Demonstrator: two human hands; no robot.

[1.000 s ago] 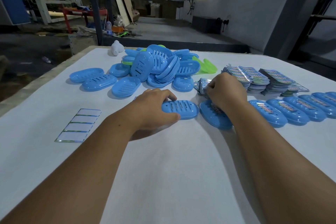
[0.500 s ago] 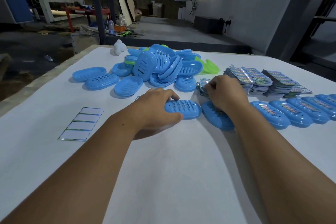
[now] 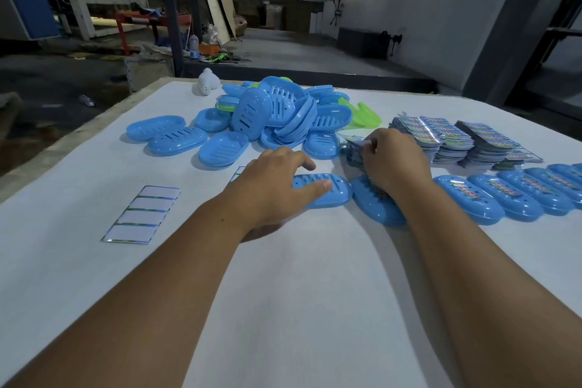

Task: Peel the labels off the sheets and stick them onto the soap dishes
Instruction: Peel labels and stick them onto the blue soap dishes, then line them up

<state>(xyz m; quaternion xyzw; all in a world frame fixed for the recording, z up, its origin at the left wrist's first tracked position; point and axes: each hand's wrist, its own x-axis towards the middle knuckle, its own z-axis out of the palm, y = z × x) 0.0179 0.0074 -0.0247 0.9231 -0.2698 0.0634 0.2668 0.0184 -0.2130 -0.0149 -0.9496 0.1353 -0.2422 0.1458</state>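
My left hand (image 3: 277, 189) grips the left end of a blue soap dish (image 3: 333, 190) lying upside down on the white table (image 3: 283, 293), thumb on its near edge. A second blue dish (image 3: 374, 208) lies just right of it, partly under my right wrist. My right hand (image 3: 393, 164) reaches over that dish and pinches a label (image 3: 362, 143) at a small label sheet stack (image 3: 351, 154). Right of my arm runs a row of labelled dishes (image 3: 466, 198).
A heap of unlabelled blue dishes (image 3: 274, 116) with green ones (image 3: 365, 118) fills the back middle. Tall stacks of label sheets (image 3: 441, 138) stand at the back right. An empty backing sheet (image 3: 141, 214) lies at the left. A white object (image 3: 208, 82) sits at the far edge.
My right hand has lifted slightly from the dish toward the small stack, fingers now pinching a label. My left hand stays on its dish.
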